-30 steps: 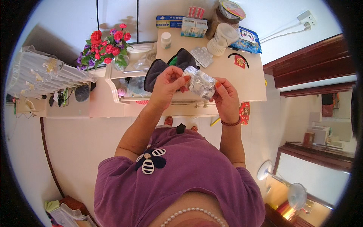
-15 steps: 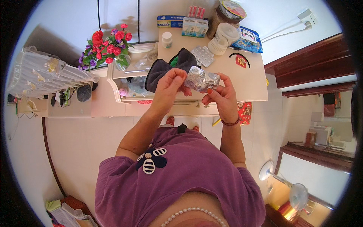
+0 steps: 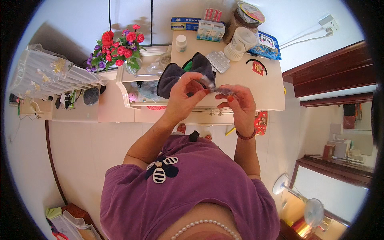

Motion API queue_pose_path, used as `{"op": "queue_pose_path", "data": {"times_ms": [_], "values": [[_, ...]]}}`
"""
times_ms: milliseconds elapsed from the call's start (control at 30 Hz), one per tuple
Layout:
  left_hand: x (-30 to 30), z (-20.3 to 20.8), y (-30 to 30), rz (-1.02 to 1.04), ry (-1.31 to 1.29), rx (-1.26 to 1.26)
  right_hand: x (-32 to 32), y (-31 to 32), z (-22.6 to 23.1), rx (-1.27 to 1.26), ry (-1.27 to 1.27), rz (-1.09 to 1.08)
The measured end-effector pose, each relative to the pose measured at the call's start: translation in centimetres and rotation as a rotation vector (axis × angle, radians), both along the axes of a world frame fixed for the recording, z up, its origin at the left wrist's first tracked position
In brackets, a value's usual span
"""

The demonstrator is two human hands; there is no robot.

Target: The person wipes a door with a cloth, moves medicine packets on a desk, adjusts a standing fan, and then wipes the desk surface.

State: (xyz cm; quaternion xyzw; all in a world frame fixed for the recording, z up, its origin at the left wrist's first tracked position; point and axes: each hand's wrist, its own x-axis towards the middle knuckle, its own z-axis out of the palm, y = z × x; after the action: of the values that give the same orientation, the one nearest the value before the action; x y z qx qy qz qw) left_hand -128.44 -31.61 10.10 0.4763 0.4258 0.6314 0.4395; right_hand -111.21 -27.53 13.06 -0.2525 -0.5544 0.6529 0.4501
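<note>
Above the front of a cream tabletop (image 3: 271, 90), my left hand (image 3: 182, 99) and my right hand (image 3: 243, 107) hold a silvery blister pack (image 3: 223, 91) between them. Thumb and fingers of each hand pinch one end, and the pack is tipped nearly edge-on, bent in the middle. Whether a pill is coming through it cannot be made out. A dark grey cloth with a green patch (image 3: 171, 81) lies just behind my left hand. Behind both hands, more blister packs (image 3: 218, 61) rest flat on the tabletop.
A white pill bottle (image 3: 181, 44), small boxes (image 3: 211, 31), a lidded white container (image 3: 239, 43), a brown jar (image 3: 240, 22) and a blue packet (image 3: 265, 46) stand farther back. Left are a flower bunch (image 3: 119, 50) and an open drawer (image 3: 138, 105) holding plastic bags.
The blister pack has turned from showing its broad foil face to nearly edge-on and looks bent. Both hands have rotated with it, and my right hand has shifted slightly right.
</note>
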Motion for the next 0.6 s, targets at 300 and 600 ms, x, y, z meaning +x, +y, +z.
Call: {"op": "queue_pose_path", "data": {"times_ms": [300,600], "values": [[0.6,0.4,-0.2,-0.024,-0.132,0.069,0.0,-0.6,0.5,0.804,-0.355,-0.192],[-2.1,-0.6,0.0,0.299,0.577,0.023,-0.4,3.3,-1.6,0.743,-0.532,-0.335]]}}
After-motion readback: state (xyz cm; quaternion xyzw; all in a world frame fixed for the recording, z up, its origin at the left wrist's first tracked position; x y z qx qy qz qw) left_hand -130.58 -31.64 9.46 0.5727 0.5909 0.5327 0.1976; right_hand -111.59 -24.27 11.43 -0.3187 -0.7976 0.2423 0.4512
